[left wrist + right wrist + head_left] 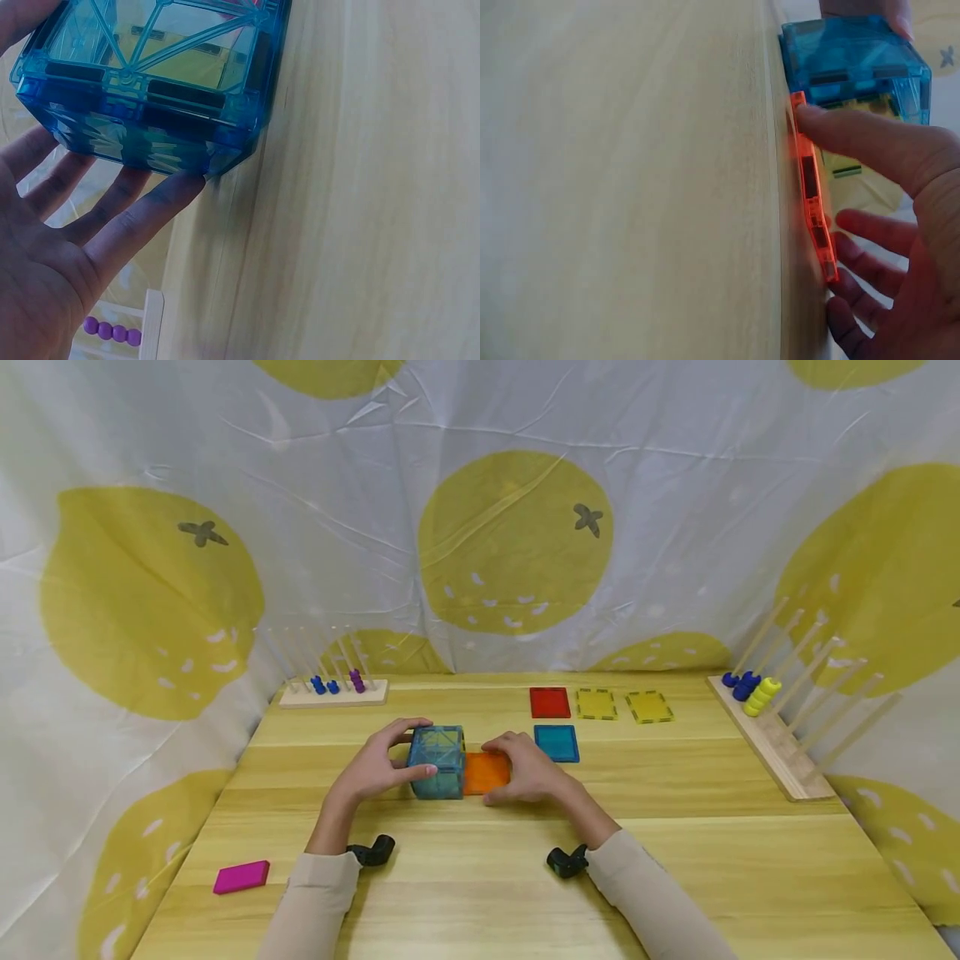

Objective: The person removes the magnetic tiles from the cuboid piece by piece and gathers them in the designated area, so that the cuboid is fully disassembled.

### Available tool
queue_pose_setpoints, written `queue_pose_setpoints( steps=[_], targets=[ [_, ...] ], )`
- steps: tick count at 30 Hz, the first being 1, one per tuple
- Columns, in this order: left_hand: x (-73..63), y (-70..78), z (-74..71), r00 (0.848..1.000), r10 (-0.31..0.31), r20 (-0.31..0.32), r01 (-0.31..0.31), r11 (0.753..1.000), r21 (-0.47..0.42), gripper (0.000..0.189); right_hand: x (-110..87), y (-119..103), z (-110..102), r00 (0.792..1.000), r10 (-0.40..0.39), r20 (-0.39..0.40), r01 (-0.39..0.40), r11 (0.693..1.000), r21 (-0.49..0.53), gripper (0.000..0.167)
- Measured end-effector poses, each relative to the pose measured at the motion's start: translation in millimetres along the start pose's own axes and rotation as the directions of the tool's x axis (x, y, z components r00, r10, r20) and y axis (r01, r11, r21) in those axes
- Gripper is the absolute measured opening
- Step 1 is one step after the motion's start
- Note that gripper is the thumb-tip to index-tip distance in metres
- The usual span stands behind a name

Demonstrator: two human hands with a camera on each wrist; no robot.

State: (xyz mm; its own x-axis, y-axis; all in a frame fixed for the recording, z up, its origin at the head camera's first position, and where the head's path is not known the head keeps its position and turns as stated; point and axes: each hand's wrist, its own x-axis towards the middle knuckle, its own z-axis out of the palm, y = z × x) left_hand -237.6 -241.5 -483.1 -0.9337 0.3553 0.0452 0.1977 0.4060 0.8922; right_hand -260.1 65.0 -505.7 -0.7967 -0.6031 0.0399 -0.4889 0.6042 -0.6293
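A see-through blue box of magnetic tiles point(438, 763) stands on the table, with yellow showing through it in the left wrist view. My left hand point(378, 766) holds it from the left, thumb along the near side and fingers point(150, 210) spread on the far side. Against the box's right side lies an orange magnetic tile point(486, 773), low over the wood. My right hand point(529, 767) grips this tile between the thumb on its near edge and the fingers at its far edge; in the right wrist view the tile's orange rim point(812, 187) faces the camera.
Behind my right hand lie a blue tile point(557, 743), a red tile point(550, 702) and two yellow tiles point(597, 703). Wooden peg racks with beads stand back left point(333, 695) and at the right point(772, 739). A magenta block point(242, 877) lies front left.
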Motion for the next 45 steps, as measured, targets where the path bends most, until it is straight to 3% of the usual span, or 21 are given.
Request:
queue_pose_setpoints(
  steps=[5,19,29,37,45],
  targets=[
    [0.0,-0.6,1.4,1.000,0.005,0.014,-0.005,1.000,-0.017,0.072,-0.1,-4,1,0.999,0.031,0.025,-0.030,0.998,-0.059,0.081],
    [1.9,-0.4,2.5,1.000,0.003,0.004,-0.003,1.000,-0.014,0.073,0.1,-8,3,0.996,0.086,0.019,-0.083,0.991,-0.105,0.077],
    [1.8,-1.2,0.5,1.000,0.006,-0.009,-0.006,1.000,0.026,0.076,-3.5,-12,1,0.998,0.050,-0.033,-0.056,0.978,-0.203,0.072],
    [1.1,4.1,1.5,1.000,-0.005,-0.013,0.006,1.000,0.028,0.074,-13.1,-3,-19,0.995,0.035,-0.094,-0.042,0.996,-0.074,0.072],
    [-0.6,2.6,0.9,1.000,0.004,-0.015,-0.003,0.999,0.037,0.072,-35.5,16,-50,0.984,0.025,-0.174,-0.032,0.999,-0.039,0.069]
  ],
)
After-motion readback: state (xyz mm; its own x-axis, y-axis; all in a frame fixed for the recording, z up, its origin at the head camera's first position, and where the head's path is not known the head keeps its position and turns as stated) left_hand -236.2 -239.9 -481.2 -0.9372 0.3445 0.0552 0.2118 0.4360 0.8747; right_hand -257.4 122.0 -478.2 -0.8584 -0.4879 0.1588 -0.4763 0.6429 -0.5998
